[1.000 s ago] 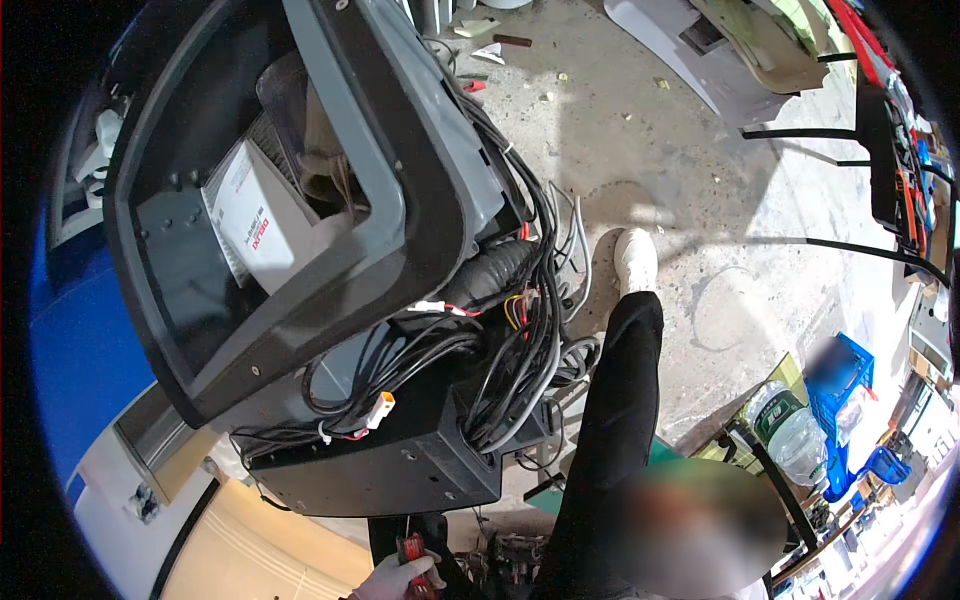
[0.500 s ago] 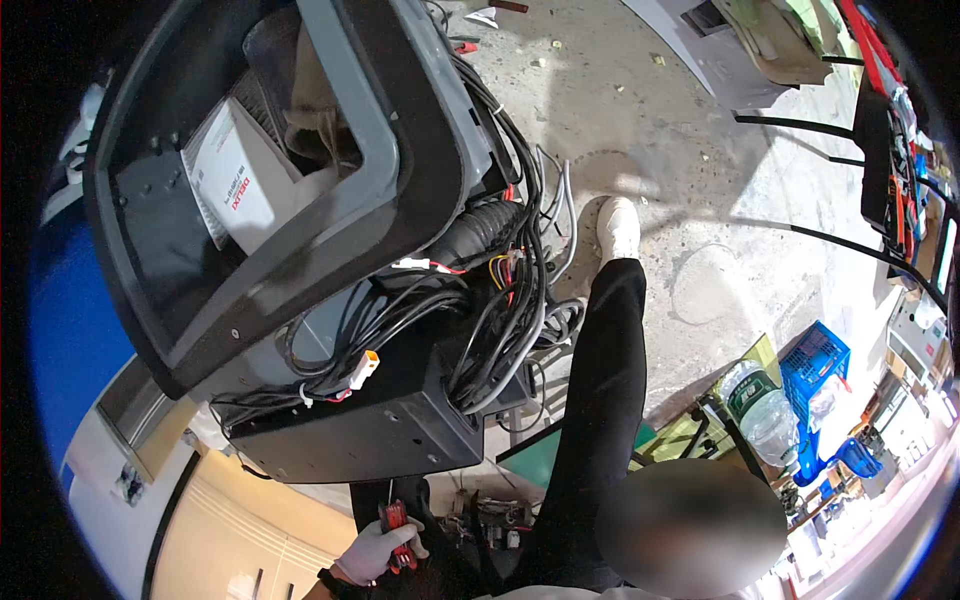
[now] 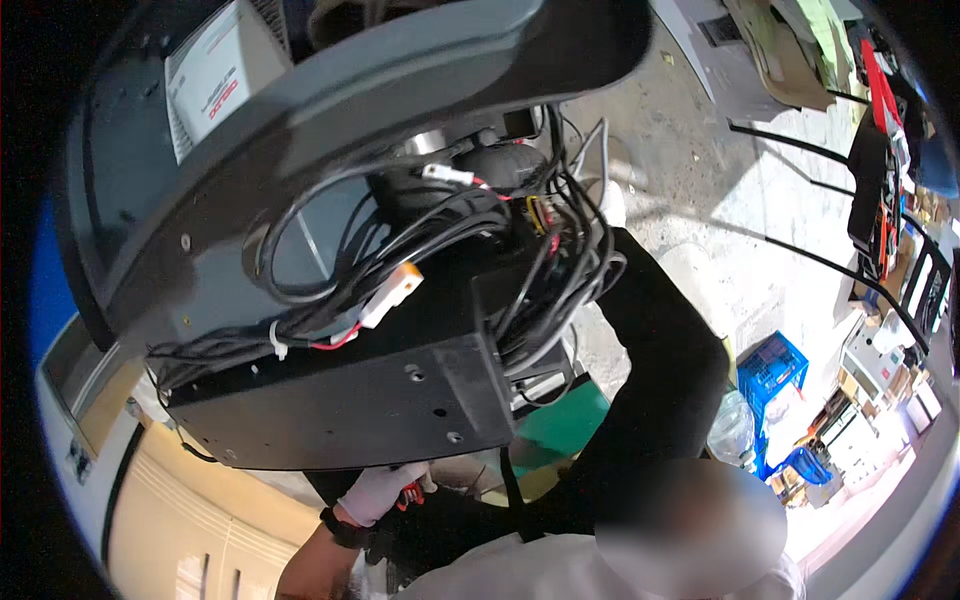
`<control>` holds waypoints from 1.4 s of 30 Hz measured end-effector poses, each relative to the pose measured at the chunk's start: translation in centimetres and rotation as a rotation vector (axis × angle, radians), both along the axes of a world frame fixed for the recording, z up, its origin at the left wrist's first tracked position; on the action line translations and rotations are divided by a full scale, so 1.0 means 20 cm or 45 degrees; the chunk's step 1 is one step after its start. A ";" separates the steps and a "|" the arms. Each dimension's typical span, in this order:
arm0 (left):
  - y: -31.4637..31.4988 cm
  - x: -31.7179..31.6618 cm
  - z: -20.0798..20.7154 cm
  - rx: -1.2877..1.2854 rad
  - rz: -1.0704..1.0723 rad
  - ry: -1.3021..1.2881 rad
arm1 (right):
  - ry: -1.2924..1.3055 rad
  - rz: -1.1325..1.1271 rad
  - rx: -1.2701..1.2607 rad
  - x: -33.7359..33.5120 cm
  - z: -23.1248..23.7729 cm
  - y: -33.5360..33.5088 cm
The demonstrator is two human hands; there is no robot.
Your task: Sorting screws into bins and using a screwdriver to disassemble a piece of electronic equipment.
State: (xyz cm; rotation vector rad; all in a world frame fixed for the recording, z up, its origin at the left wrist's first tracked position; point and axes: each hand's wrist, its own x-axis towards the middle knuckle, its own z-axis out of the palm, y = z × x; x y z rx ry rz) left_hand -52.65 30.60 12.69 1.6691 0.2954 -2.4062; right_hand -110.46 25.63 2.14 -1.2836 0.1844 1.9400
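My left hand, in a pale glove with a dark band at the wrist, is closed on a red folding hex key set. It sits right under the lower edge of a black metal box. The tool's thin shaft and some fingertips are hidden there. On the box's near face are several screws or holes. Bundled black cables run along its top and right side, with a white and orange connector among them. My right hand is out of view.
Above the box rises a large grey and black housing holding a white carton. My bent leg is to the right. Farther right stand a blue crate and a clear plastic bottle. A beige cabinet lies at lower left.
My view has come closer to the black box. My left hand has moved up against the box's lower edge with the red hex key set, whose shaft no longer shows. My leg now bends outward.
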 end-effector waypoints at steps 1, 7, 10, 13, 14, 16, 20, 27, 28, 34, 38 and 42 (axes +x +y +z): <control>0.01 -0.03 -0.03 -0.025 0.045 -0.010 | 0.002 0.004 -0.023 -0.02 -0.04 -0.01; 0.07 -0.24 -0.07 -0.214 0.480 -0.127 | -0.066 0.074 -0.204 -0.16 -0.34 -0.11; 0.18 -0.41 -0.09 -0.358 0.715 -0.224 | -0.164 0.161 -0.315 -0.22 -0.51 -0.27; 0.24 -0.62 -0.06 -0.511 1.069 -0.345 | -0.226 0.256 -0.412 -0.34 -0.49 -0.49; 0.28 -0.68 -0.04 -0.542 1.101 -0.365 | -0.245 0.272 -0.436 -0.38 -0.48 -0.52; 0.42 -0.77 0.03 -0.494 1.293 -0.329 | -0.328 0.316 -0.483 -0.38 -0.55 -0.59; 0.59 -0.81 0.10 -0.593 1.245 -0.638 | -0.480 0.107 -0.737 -0.48 -0.60 -0.64; 0.74 -0.78 0.19 -0.848 1.443 -0.708 | -0.847 -0.737 -1.592 -0.03 -0.15 -0.70; 0.74 -0.78 0.21 -0.868 1.463 -0.713 | -0.902 -0.767 -1.709 0.03 -0.07 -0.72; 0.62 -0.73 0.33 -1.094 1.197 -0.684 | -1.521 -1.008 -2.112 0.52 0.69 -0.81; 0.50 -0.77 0.50 -1.270 0.988 -0.518 | -2.249 -1.285 -1.742 0.87 1.12 -0.56; 0.38 -0.84 0.54 -1.614 0.988 -0.451 | -2.347 -1.221 -1.164 1.20 1.26 -0.26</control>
